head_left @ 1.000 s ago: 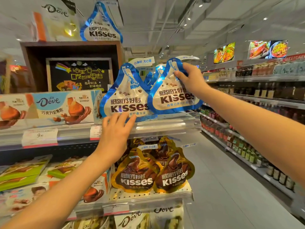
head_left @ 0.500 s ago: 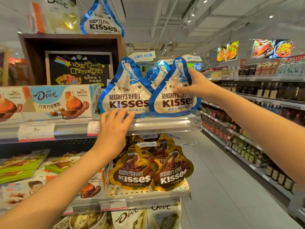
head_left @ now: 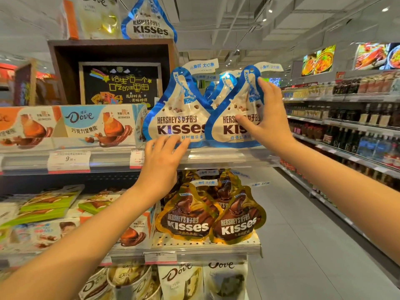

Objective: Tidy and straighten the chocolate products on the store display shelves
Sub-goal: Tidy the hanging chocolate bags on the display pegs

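Two blue-and-white Kisses bags are standing upright side by side on the upper shelf (head_left: 216,158), the left bag (head_left: 176,118) overlapping the right bag (head_left: 232,126). The right hand (head_left: 267,122) is lying spread and flat against the right bag's front, grasping nothing. The left hand (head_left: 161,162), fingers straight, is touching the left bag's bottom edge. Gold Kisses bags (head_left: 207,215) are sitting below that shelf.

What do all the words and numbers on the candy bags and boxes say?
"HERSHEY'S KISSES": left blue bag, top blue bag, gold bags.
"HERS… KIS": right blue bag, rest hidden by right hand.
"Dove": box, lower pouches.
"9": price tag; the rest blurred.
Chalkboard: Chinese, unreadable to me.
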